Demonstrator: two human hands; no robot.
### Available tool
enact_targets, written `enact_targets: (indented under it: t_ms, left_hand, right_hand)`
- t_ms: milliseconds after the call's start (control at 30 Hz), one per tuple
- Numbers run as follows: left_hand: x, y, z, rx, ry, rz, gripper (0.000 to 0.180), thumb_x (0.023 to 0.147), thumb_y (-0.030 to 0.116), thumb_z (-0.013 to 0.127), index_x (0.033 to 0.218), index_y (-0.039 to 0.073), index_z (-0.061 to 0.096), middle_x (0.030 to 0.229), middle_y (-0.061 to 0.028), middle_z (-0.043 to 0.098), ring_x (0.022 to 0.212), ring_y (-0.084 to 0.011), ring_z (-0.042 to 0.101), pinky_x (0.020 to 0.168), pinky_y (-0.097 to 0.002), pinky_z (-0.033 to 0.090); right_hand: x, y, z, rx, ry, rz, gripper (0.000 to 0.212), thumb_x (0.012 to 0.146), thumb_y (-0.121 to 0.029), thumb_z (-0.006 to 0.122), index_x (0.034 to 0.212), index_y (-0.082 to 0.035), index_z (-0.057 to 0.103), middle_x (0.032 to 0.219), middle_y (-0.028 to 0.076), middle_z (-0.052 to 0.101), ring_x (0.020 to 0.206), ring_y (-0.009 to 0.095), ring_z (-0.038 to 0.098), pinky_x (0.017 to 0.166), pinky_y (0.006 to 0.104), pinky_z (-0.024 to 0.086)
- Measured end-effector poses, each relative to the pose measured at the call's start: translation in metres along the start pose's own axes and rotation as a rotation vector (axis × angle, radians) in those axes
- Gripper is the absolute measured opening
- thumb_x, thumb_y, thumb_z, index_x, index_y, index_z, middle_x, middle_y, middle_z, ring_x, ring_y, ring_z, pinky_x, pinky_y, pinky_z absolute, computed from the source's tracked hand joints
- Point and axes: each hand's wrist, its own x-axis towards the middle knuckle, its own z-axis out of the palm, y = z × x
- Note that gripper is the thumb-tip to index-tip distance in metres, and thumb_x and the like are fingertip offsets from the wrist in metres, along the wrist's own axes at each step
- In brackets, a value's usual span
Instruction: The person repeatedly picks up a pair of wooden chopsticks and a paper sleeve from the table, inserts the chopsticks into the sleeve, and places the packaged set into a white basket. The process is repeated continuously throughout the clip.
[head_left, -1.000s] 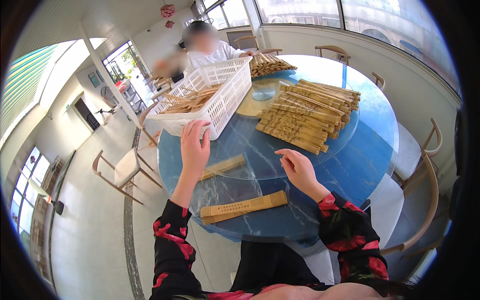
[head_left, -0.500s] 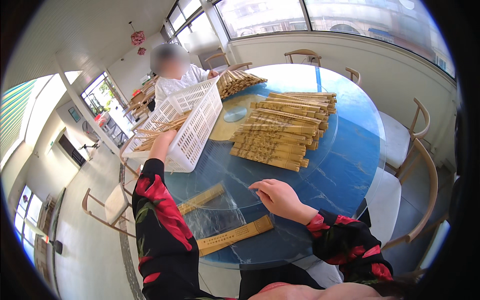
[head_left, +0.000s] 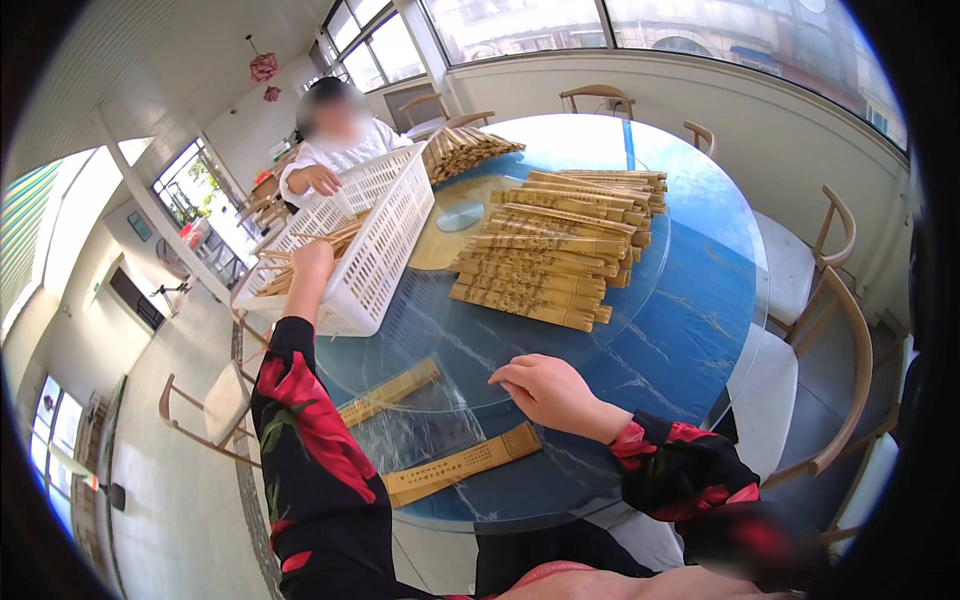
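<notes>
My left hand (head_left: 312, 262) reaches into a white plastic basket (head_left: 385, 262), its fingers closed among thin wooden sticks (head_left: 345, 237); the fingertips are partly hidden. My right hand (head_left: 550, 392) hovers over the near side of the round table, loosely curled, with nothing visible in it. Beside it lies a long, flat tan strip (head_left: 465, 465) with dark print. A second tan strip (head_left: 395, 390) lies farther left, and a clear plastic film (head_left: 420, 428) is spread between the two. Beyond my right hand, many similar tan strips are stacked in a large pile (head_left: 560, 255).
Across the blue, glass-topped table (head_left: 690, 330), a co-worker in white (head_left: 350, 150) holds a hand over the basket's far end. Another heap of strips (head_left: 465, 152) sits at the back. Wooden chairs (head_left: 840, 370) stand around the table.
The co-worker's hand has moved from the far heap to above the basket. My left hand has risen slightly among the sticks. My right hand stays almost in place.
</notes>
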Motion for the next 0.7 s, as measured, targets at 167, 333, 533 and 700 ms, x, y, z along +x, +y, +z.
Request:
enact_targets:
  t_ms: [167, 333, 533, 700]
  left_hand:
    - [0.004, -0.01, -0.002, 0.047, 0.172, 0.092, 0.022, 0.076, 0.031, 0.081, 0.079, 0.009, 0.078, 0.08, -0.0125, 0.074, 0.081, -0.0323, 0.074, 0.074, -0.0444, 0.059]
    - [-0.012, -0.038, -0.026, 0.33, 0.387, 0.294, 0.007, 0.077, 0.021, 0.08, 0.073, 0.015, 0.077, 0.076, -0.005, 0.073, 0.081, -0.0262, 0.072, 0.069, -0.0393, 0.057]
    - [-0.082, -0.099, -0.091, 0.288, 0.541, 0.245, 0.012, 0.085, 0.022, 0.073, 0.075, 0.016, 0.071, 0.08, -0.0009, 0.066, 0.09, -0.0221, 0.065, 0.07, -0.0365, 0.054]
    - [-0.203, -0.095, -0.121, -0.168, 0.534, -0.101, 0.011, 0.095, 0.018, 0.064, 0.093, 0.007, 0.065, 0.088, -0.0108, 0.067, 0.09, -0.0327, 0.065, 0.072, -0.045, 0.051]
  right_hand:
    - [0.001, -0.001, -0.003, 0.0, 0.014, -0.036, 0.017, 0.091, -0.005, 0.06, 0.104, -0.007, 0.071, 0.092, 0.011, 0.068, 0.093, 0.034, 0.065, 0.08, 0.0442, 0.054]
    - [0.001, 0.0, 0.001, -0.012, 0.026, -0.06, 0.015, 0.091, -0.006, 0.06, 0.101, -0.007, 0.072, 0.091, 0.01, 0.068, 0.092, 0.033, 0.065, 0.079, 0.044, 0.054]
    - [0.002, 0.008, 0.007, -0.011, 0.097, -0.075, 0.012, 0.092, -0.007, 0.061, 0.095, -0.008, 0.073, 0.087, 0.009, 0.068, 0.091, 0.033, 0.066, 0.079, 0.0429, 0.054]
    - [0.007, -0.001, 0.005, -0.021, 0.142, -0.087, 0.014, 0.093, -0.007, 0.062, 0.103, -0.008, 0.071, 0.09, 0.009, 0.067, 0.093, 0.033, 0.064, 0.08, 0.0424, 0.053]
